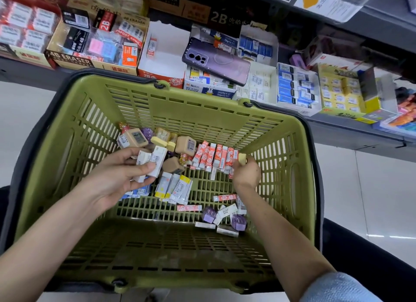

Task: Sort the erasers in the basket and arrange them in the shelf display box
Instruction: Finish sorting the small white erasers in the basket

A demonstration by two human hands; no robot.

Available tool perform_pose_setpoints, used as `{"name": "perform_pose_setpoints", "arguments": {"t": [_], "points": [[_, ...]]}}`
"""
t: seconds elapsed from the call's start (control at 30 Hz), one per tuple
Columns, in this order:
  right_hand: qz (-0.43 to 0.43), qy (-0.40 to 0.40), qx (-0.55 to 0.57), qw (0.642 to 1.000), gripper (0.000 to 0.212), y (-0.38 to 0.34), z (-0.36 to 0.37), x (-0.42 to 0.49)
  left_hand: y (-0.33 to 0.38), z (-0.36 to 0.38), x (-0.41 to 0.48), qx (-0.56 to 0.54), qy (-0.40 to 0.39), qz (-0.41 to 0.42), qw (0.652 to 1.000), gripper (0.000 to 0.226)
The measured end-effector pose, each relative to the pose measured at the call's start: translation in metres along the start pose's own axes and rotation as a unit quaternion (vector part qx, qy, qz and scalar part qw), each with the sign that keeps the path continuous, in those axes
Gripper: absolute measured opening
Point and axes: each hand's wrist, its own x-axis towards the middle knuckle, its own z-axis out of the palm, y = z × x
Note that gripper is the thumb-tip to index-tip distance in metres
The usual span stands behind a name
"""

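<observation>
A person is looking down into an olive-green shopping basket [198,93] that is sitting in front of a shop shelf [337,130].

At far left on the shelf, a brown 4B eraser box [67,59] is holding mixed packs. Below it, inside the basket, the left hand [119,175] is lying palm up, its fingers [135,154] and thumb curling round a small stack of white erasers [155,164].

Just beyond the basket's far rim, a white 2B display box [171,54] is standing almost bare, with a lone eraser [152,47] inside.

In the middle of the basket, tan block erasers [185,145] and yellow-banded erasers [173,186] are lying loose, and a row of red-and-white erasers [213,158] is leaning near the far wall. On the shelf boxes above, a purple phone [216,59] is resting.

To the right, the right hand [246,174] is pinching a small yellow eraser [242,158] between its fingertips. Nearer the viewer, purple erasers [238,221] are sitting among white ones. Further right on the shelf, a box of blue erasers [297,87] is looking well stocked.

The sorting appears to be under way but early. Most erasers are lying in the basket, only partly grouped, and the display box is waiting to be filled.
</observation>
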Motion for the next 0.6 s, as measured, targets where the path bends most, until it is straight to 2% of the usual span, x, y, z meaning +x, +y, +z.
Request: {"name": "perform_pose_setpoints", "arguments": {"t": [0.2,0.3,0.33,0.37,0.4,0.5,0.53,0.6], "points": [[0.020,0.019,0.030,0.999,0.026,-0.001,-0.005,-0.006,-0.001,-0.001,0.002,0.004,0.013,0.002,1.000,0.033],[-0.020,0.053,0.010,0.998,0.032,-0.001,-0.028,-0.024,0.002,-0.003,0.002,0.009,0.014,0.008,1.000,0.030],[-0.045,0.040,0.023,0.998,0.033,0.003,-0.036,-0.031,0.003,-0.004,0.002,0.006,0.017,0.007,1.000,0.029],[-0.071,-0.004,0.050,0.996,0.035,0.007,-0.042,-0.039,0.003,-0.004,0.002,0.005,0.018,0.007,1.000,0.029],[-0.092,-0.082,0.070,0.990,0.035,0.010,-0.047,-0.048,0.004,-0.003,0.001,0.005,0.019,0.008,1.000,0.029],[-0.127,-0.362,0.021,0.923,0.034,0.016,-0.040,-0.071,0.005,-0.002,-0.002,0.009,0.018,0.016,1.000,0.028],[-0.138,-0.413,-0.010,0.900,0.033,0.018,-0.031,-0.078,0.005,-0.001,-0.003,0.010,0.018,0.020,1.000,0.028],[-0.149,-0.459,-0.072,0.873,0.036,0.021,-0.008,-0.087,0.005,-0.002,-0.004,0.011,0.018,0.025,0.999,0.029]]}}
